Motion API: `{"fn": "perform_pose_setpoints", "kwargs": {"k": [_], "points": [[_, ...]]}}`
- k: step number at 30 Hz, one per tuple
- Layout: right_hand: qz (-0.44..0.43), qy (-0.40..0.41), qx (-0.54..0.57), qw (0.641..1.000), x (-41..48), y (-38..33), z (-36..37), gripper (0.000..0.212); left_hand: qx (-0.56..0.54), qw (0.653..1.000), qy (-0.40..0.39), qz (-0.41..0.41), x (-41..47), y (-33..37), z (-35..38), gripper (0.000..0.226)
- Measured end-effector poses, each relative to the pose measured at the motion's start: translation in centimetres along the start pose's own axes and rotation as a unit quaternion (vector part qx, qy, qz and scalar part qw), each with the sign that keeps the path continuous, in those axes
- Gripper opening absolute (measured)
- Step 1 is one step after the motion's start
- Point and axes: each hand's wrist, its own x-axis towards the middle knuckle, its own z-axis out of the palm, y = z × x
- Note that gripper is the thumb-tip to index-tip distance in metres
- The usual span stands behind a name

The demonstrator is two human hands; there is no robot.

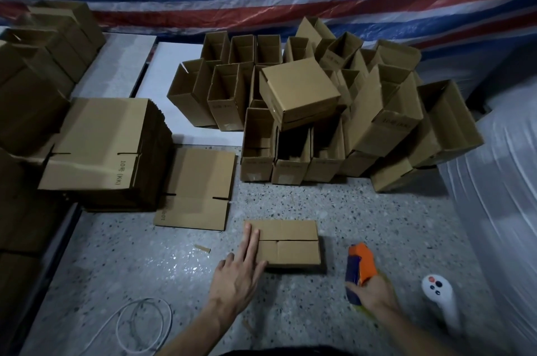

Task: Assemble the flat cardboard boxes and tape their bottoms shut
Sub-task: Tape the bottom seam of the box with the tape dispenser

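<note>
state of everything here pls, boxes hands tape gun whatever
front box, bottom up on floor, flaps folded shut, no tape visible on seam
left hand, open, straight fingers pressing the box's left edge
right hand, gripping the tape dispenser
tape dispenser, held right of the box, not touching it
flat box stack, not assembled, piled at left
single flat box, lying on floor
assembled boxes, upright, tops open
tipped box, lying on the assembled boxes
</note>
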Motion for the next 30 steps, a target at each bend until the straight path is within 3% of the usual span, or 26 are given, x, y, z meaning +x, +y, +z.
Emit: {"fn": "perform_pose_setpoints", "kwargs": {"k": [2,5,6,8,9,11,15,18,21,24,30], "points": [[-0.062,0.001,-0.002,0.998,-0.2,0.5,-0.4,0.051,0.004,1.0,0.0,-0.002,0.0,0.0,0.0,0.075],[-0.17,0.028,0.033,0.984,-1.0,0.7,-0.4,0.079,0.001,1.0,-0.004,-0.005,0.0,0.3,-0.4,0.075],[-0.179,0.042,0.026,0.983,-1.4,0.6,-0.1,0.071,-0.002,1.0,-0.01,-0.004,0.1,0.3,-0.5,0.075],[-0.137,0.07,-0.001,0.988,-2.1,-0.4,-0.2,0.023,-0.005,1.0,-0.023,-0.005,-0.1,0.3,-0.8,0.075],[-0.107,0.065,0.019,0.992,-2.4,-1.0,-0.6,0.02,-0.005,1.0,-0.026,-0.005,-0.2,0.2,-0.9,0.075],[-0.096,0.074,0.119,0.986,-2.4,-2.2,-2.6,0.036,-0.005,1.0,-0.025,-0.001,-0.1,0.2,-0.8,0.074],[-0.235,0.085,0.255,0.934,-4.3,-6.4,-8.4,0.012,-0.011,1.0,-0.026,-0.003,0.1,0.0,-0.4,0.073],[-0.355,0.071,0.293,0.885,-6.6,-10.4,-11.6,0.011,-0.02,1.0,-0.019,-0.006,0.2,-0.2,-0.2,0.073],[-0.438,0.011,0.327,0.837,-9.1,-14.6,-13.5,0.023,-0.041,0.999,-0.016,-0.015,0.0,-0.2,-0.1,0.072],[-0.489,-0.027,0.261,0.832,-10.2,-17.9,-12.9,0.031,-0.059,0.998,-0.016,-0.018,0.2,-0.3,-0.1,0.072],[-0.467,-0.133,0.133,0.864,-8.2,-20.3,-9.0,0.042,-0.097,0.995,-0.009,-0.029,0.3,-0.7,0.0,0.061]]}}
